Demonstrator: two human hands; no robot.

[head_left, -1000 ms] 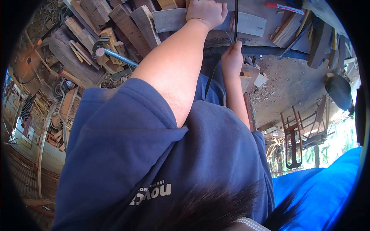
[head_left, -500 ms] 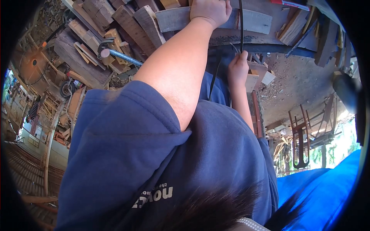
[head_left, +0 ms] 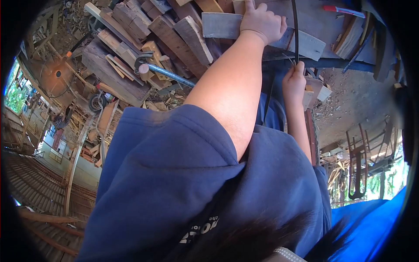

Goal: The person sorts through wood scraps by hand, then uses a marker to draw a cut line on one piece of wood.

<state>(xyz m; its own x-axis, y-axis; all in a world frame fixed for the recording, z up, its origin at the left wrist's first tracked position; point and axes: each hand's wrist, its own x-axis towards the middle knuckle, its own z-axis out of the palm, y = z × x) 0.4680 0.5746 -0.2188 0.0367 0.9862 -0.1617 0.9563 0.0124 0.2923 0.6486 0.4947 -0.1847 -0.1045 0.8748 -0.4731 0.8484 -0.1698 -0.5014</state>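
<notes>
My left hand (head_left: 264, 25) is closed over a grey wooden plank (head_left: 222, 25) near the top. The plank's other end shows to the right of the hand. To the right and lower, my right hand (head_left: 294, 81) is closed around the lower end of a long, thin dark strip (head_left: 296, 30), which stands almost upright and crosses in front of the plank. Thin wire-like pieces show beside its fingertips. What lies under both sets of fingers is hidden.
Wood offcuts (head_left: 176, 39) are piled at the upper left, with a blue-handled hammer (head_left: 170, 75) below. A red-and-white marker (head_left: 343, 11) lies upper right. A metal frame (head_left: 358, 168) stands right, above a blue sheet (head_left: 371, 218).
The whole view has shifted, so the hands and surroundings appear farther right and slightly lower. My left hand's fingers look more spread over the plank. My right hand still holds the strip.
</notes>
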